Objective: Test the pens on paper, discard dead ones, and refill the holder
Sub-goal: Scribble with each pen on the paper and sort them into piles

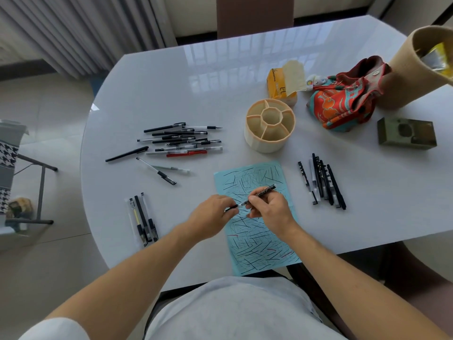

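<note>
Holder (pixel 269 126) empty. Right hand (pixel 267 207) grips pen (pixel 259 193); left hand (pixel 213 212) pinches its cap. Many pens (pixel 181 139) untested.

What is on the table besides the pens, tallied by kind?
Compartmented pen holder: 1
Blue scribbled paper: 1
Yellow tissue pack: 1
Red patterned pouch: 1
Olive box: 1
Tan cylinder: 1
Total: 6

Legible markings: none confirmed.
Yellow tissue pack (pixel 278 88) bears dark print, too blurred to read; nothing else carries lettering.
</note>
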Demonstrator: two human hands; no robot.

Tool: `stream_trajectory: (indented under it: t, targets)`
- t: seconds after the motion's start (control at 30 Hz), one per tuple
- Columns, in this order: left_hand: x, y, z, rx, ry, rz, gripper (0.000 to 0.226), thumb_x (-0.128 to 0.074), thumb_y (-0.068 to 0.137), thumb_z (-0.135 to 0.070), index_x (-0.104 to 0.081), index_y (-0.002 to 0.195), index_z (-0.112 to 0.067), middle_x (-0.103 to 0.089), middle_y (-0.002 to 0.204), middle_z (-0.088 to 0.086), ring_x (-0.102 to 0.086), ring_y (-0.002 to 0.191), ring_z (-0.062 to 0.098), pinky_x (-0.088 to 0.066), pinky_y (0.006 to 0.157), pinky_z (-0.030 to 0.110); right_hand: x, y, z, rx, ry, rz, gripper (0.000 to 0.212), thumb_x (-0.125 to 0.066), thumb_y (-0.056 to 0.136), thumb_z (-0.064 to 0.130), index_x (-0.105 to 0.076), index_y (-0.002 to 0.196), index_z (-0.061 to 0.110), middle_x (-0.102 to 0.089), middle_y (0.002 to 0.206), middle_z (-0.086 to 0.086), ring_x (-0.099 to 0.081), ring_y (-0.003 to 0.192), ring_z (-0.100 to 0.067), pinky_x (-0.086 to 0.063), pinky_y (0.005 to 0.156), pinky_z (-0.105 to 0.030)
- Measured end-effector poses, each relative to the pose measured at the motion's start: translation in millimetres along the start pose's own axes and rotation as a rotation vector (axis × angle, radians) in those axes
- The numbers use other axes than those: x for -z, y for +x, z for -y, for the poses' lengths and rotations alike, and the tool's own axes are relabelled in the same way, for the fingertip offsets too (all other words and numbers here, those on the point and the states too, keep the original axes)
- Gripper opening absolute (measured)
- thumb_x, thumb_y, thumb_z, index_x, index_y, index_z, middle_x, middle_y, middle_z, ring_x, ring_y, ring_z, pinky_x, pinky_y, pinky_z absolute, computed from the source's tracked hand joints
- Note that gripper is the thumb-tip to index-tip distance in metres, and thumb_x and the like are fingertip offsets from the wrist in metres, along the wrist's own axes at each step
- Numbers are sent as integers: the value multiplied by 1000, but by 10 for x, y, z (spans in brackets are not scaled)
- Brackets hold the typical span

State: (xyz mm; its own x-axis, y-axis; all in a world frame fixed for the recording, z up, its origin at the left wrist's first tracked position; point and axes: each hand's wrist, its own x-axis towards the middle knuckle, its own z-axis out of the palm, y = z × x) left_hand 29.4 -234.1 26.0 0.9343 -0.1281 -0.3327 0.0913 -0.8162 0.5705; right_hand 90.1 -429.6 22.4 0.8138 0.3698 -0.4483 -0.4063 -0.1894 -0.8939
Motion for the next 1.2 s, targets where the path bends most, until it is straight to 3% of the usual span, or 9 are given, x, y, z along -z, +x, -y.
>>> stream_trajectory:
  t: [0.13, 0.47, 0.57, 0.63, 0.77, 0.87, 1.03, 1.1, 1.2]
  targets:
    - [50, -14, -71, 14, 16, 24, 29, -49, 103, -37, -60, 88, -16, -62, 80, -3, -57, 74, 18, -49, 68, 39, -33, -18, -19, -16, 22, -3, 9, -68, 97, 18, -73, 94, 11, -75, 83, -16, -70, 65, -26, -64, 76, -53]
    - [75, 66, -178, 25, -12, -27, 30, -50, 102, -36, -60, 83, -14, -62, 75, 0, -57, 70, 21, -49, 68, 45, -54, 75, 106, -33, -74, -59, 13, -64, 100, 20, -69, 96, 9, -76, 81, -8, -73, 67, -21, -64, 73, -39]
    - [54, 137, -134, 19, -16, -35, 32, -49, 101, -46, -66, 116, -22, -69, 113, -3, -62, 106, 16, -52, 92, 39, 168, 243, 217, -66, -166, -106, 10, -58, 103, 18, -65, 103, 12, -73, 89, -11, -69, 64, -14, -61, 63, -29]
    - [11, 121, -11, 26, 22, -53, 43, -48, 101, -48, -57, 135, -23, -61, 136, -4, -51, 129, 15, -43, 107, 36, 411, 373, 274, -92, -452, -156, 9, -54, 105, 23, -58, 106, 16, -69, 92, -5, -67, 66, -14, -52, 54, -24]
    - [-109, -18, 235, 2, 149, -69, 44, -53, 98, -44, -58, 136, -23, -53, 144, -1, -43, 138, 20, -39, 113, 37, 876, 510, 192, -99, -1056, -210, 12, -52, 103, 24, -54, 102, 13, -62, 90, -8, -60, 81, -29, -46, 64, -36]
    - [-172, -105, 330, 7, 206, -24, 51, -55, 92, -51, -58, 135, -25, -46, 151, 0, -37, 143, 21, -39, 115, 40, 1067, 537, 59, -108, -1143, -224, 21, -53, 99, 18, -61, 117, 8, -68, 108, -18, -64, 94, -36, -54, 78, -40]
    - [-174, -134, 355, 17, 213, 17, 53, -54, 89, -53, -58, 135, -26, -37, 159, 2, -28, 148, 20, -37, 116, 43, 1119, 501, -4, -101, -1222, -360, 25, -53, 98, 14, -61, 121, 6, -59, 119, -19, -63, 95, -40, -49, 76, -39]
    - [-161, -126, 355, 23, 210, 39, 54, -54, 90, -52, -57, 137, -26, -34, 160, 2, -26, 149, 20, -36, 117, 45, 925, 512, 94, -24, -1197, -390, 30, -56, 97, 16, -61, 125, 6, -59, 120, -19, -64, 92, -41, -48, 74, -39]
    - [-146, -141, 381, 29, 176, 61, 52, -55, 92, -49, -55, 139, -26, -29, 163, 1, -23, 151, 19, -35, 117, 44, 342, 598, 299, 200, -1119, -265, 30, -58, 99, 23, -66, 124, 7, -65, 116, -15, -66, 92, -35, -52, 75, -38]
